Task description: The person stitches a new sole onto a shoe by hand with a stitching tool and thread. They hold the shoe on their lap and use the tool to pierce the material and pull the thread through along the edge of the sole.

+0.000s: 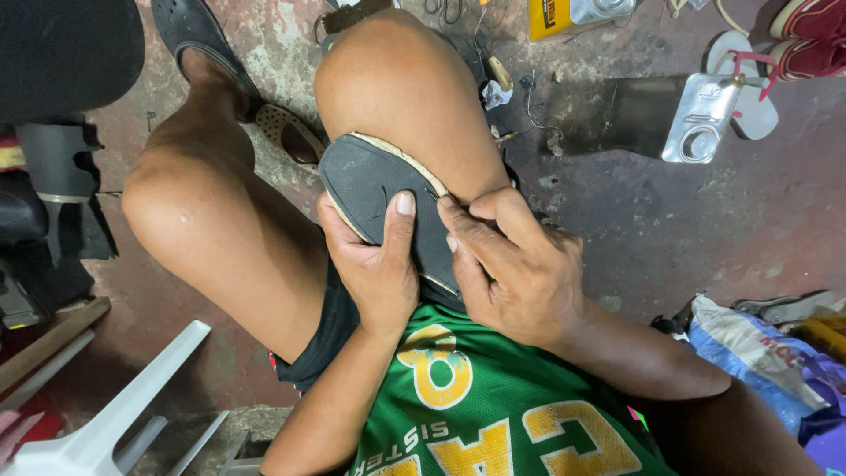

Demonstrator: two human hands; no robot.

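Note:
A dark shoe sole with a pale rim lies sole-up against my right thigh, between my knees. My left hand grips it from below, thumb pressed flat on the black rubber. My right hand pinches the sole's right edge by the thigh, fingertips closed on something thin that I cannot make out.
A metal can lies on the stained concrete floor at the upper right, beside a flip-flop and red shoes. A yellow container sits at the top. Plastic bags lie right; a white plastic chair stands lower left.

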